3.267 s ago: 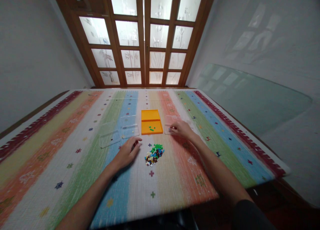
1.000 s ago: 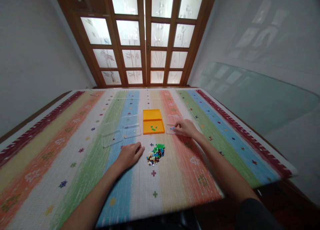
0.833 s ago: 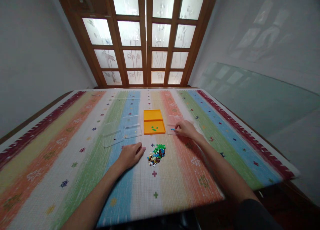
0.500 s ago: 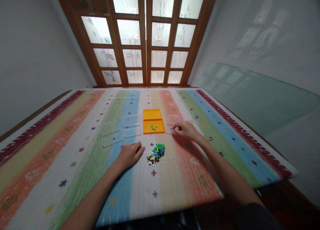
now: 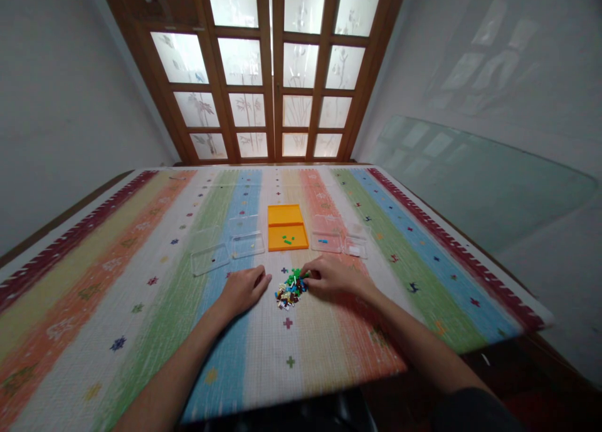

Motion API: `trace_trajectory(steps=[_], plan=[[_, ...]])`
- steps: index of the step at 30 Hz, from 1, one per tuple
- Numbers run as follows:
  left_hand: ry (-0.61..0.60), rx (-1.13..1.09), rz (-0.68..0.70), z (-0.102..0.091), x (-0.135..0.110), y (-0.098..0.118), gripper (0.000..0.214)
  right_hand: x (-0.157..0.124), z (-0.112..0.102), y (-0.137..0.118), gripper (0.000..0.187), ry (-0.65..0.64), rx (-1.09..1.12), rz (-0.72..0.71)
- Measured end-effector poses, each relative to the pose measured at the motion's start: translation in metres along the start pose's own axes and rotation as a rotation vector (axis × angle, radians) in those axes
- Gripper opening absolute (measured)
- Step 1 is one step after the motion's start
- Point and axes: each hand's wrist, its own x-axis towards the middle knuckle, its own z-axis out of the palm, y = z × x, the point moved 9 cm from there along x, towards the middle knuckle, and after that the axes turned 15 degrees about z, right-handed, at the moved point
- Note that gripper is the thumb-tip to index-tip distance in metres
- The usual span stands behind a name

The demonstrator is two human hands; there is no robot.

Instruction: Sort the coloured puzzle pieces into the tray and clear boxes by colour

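Observation:
A small heap of tiny coloured pieces [image 5: 290, 288] lies on the striped cloth [image 5: 141, 275] in front of me. My right hand [image 5: 329, 276] rests at the heap's right edge, fingers curled and pinching among the pieces; what they hold is too small to name. My left hand [image 5: 242, 289] lies palm down on the cloth just left of the heap, fingers loosely together, holding nothing. Behind the heap sits an open orange tray [image 5: 286, 236] with a few green pieces in it. To its right a clear tray [image 5: 326, 242] holds a blue piece.
Two clear trays [image 5: 209, 258] [image 5: 247, 244] lie left of the orange one, and a small clear tray [image 5: 356, 249] with a white piece lies at the far right. The table's near edge runs below my forearms. Wooden glazed doors [image 5: 273, 74] stand behind the table.
My right hand has drawn back from the clear tray right of the orange one and come down to the right edge of the heap. The left hand has stayed put.

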Motion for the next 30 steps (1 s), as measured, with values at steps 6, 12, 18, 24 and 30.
trace_trajectory(steps=[6, 12, 18, 24, 30], plan=[[-0.003, -0.007, -0.007, -0.0003, 0.0, -0.0002, 0.033, 0.0017, 0.0014, -0.0043, 0.024, 0.01, -0.003, 0.026], [-0.006, 0.001, -0.002, -0.0008, 0.0009, 0.0005, 0.034, 0.0063, 0.0031, -0.0088, 0.021, 0.01, -0.055, 0.019], [0.01, -0.014, -0.003, -0.0009, 0.0003, 0.0002, 0.034, 0.0081, 0.0042, -0.0063, 0.017, 0.002, -0.027, 0.024], [0.031, -0.032, 0.001, -0.0009, 0.0004, -0.0007, 0.034, 0.0086, 0.0057, -0.0023, 0.017, -0.028, 0.021, 0.04], [0.03, -0.03, 0.004, -0.0013, 0.0004, -0.0005, 0.033, 0.0097, 0.0074, 0.0004, 0.023, -0.034, 0.041, 0.012]])
